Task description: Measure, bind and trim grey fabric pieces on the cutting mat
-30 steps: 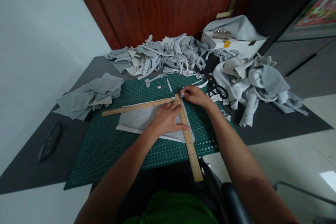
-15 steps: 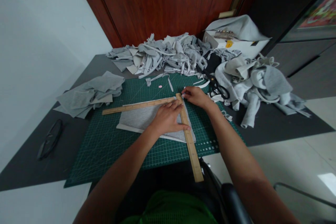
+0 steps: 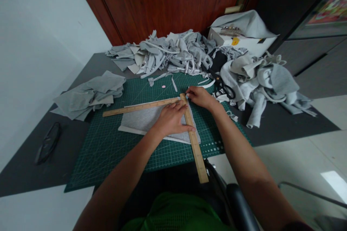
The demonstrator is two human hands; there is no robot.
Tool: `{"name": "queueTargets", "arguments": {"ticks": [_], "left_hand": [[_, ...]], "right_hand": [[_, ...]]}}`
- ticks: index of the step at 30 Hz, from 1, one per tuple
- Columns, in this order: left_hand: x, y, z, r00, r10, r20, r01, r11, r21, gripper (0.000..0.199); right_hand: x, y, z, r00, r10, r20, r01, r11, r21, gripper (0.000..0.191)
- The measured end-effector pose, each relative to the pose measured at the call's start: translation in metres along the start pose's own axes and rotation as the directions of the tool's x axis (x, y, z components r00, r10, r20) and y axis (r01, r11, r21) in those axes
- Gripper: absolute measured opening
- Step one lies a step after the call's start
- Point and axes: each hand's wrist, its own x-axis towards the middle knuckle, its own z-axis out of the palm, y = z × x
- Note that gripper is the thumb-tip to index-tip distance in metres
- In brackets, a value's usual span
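Observation:
A wooden L-square ruler [image 3: 199, 162] lies over a piece of grey fabric [image 3: 141, 118] on the green cutting mat [image 3: 105, 151]. My left hand [image 3: 173, 117] presses flat on the ruler and fabric near the corner, fingers stretched out and thumb across the ruler's near arm. Just right of that corner, my right hand [image 3: 199, 96] pinches a small pale piece against the fabric's edge; the fingers mostly hide it. A pink disc [image 3: 163, 86] rests on the mat beyond the ruler.
Black scissors [image 3: 226, 88] lie right of the mat beside heaped grey fabric [image 3: 271, 79]. Fabric scraps [image 3: 173, 52] pile along the back, near a white box [image 3: 249, 41]. More grey pieces [image 3: 94, 92] and eyeglasses [image 3: 48, 142] are at left.
The whole view has shifted slightly. Both hands, the ruler and the fabric keep nearly the same places relative to each other.

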Motion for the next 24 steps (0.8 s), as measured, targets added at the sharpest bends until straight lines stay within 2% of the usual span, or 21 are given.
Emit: {"name": "queueTargets", "arguments": {"ticks": [12,24], "left_hand": [[0.0001,-0.0013,0.0028,1.000,0.007,-0.006,-0.007,1.000,0.001,0.103],[0.0014,0.0006,-0.0005,1.000,0.008,0.006,-0.008,1.000,-0.010,0.103]], "right_hand": [[0.0003,0.0006,-0.0008,1.000,-0.003,0.022,0.002,0.999,0.050,0.010],[0.0011,0.0021,-0.0008,1.000,0.004,0.019,-0.003,1.000,-0.024,0.008]]}}
